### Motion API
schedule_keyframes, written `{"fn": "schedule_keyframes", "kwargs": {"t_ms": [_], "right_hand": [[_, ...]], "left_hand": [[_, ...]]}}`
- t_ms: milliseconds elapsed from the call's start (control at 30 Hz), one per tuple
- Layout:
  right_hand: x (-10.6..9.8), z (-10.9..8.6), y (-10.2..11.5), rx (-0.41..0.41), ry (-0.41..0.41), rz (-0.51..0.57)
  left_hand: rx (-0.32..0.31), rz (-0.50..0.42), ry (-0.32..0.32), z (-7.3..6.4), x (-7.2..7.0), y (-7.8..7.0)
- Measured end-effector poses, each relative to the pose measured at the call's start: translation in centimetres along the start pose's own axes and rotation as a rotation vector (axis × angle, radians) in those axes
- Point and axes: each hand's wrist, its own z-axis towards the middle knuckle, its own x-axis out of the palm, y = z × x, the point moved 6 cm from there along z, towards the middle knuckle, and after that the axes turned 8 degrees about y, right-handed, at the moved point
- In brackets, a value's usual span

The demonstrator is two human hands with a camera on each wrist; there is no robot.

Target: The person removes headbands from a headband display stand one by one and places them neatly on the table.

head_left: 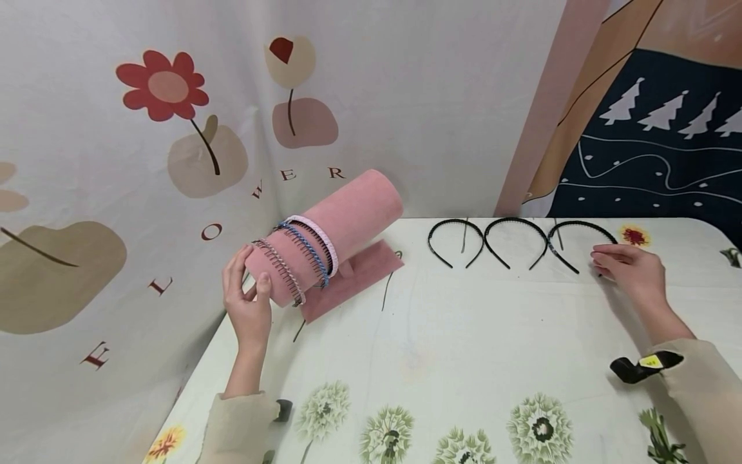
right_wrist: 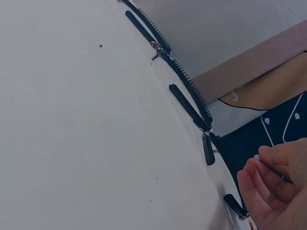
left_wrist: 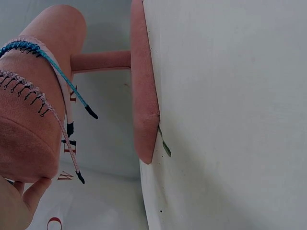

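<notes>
In the head view my left hand (head_left: 248, 309) grips the near end of a tilted pink padded headband stand (head_left: 359, 203). Three headbands sit around its roll: a pale pink-grey one (head_left: 279, 267), a blue braided one (head_left: 310, 251) and a whitish one (head_left: 321, 235). The left wrist view shows the blue headband's dark tip (left_wrist: 91, 112) hanging free. My right hand (head_left: 634, 274) is at the right side of the rightmost black toothed headband (head_left: 580, 223). Its bent fingers cover part of that band; whether they pinch it is hidden.
Two more black headbands, one on the left (head_left: 455, 221) and one in the middle (head_left: 513, 220), lie in a row along the back of the white patterned table (head_left: 464, 348). The stand's flat pink base (head_left: 353, 287) rests on the table. Printed cloths (head_left: 406, 96) hang behind.
</notes>
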Motion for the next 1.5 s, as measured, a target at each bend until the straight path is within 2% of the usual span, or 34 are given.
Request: {"fn": "schedule_keyframes", "kwargs": {"t_ms": [167,233,400,500,733,967,1500], "right_hand": [[0.6,-0.2,0.5,-0.026,0.007,-0.033],[0.8,-0.2,0.6,-0.023,0.004,-0.049],[1.5,-0.2,0.8,-0.026,0.010,-0.075],[2.0,-0.3,1.1,-0.054,0.018,-0.066],[3.3,0.0,1.6,-0.103,0.028,-0.028],[4.6,0.1,2.1,-0.083,0.030,-0.096],[7.2,0.1,3.1,-0.154,0.106,0.026]], "left_hand": [[-0.001,-0.010,-0.001,-0.3,0.2,-1.9],[-0.003,-0.009,-0.003,-0.2,0.1,-1.5],[-0.002,-0.006,-0.005,0.1,-0.1,0.7],[0.005,-0.010,-0.003,0.1,-0.2,1.3],[0.014,-0.012,-0.005,0.1,-0.2,1.2],[0.017,-0.013,-0.008,0.1,-0.2,1.3],[0.012,-0.006,-0.006,0.0,-0.2,1.3]]}}
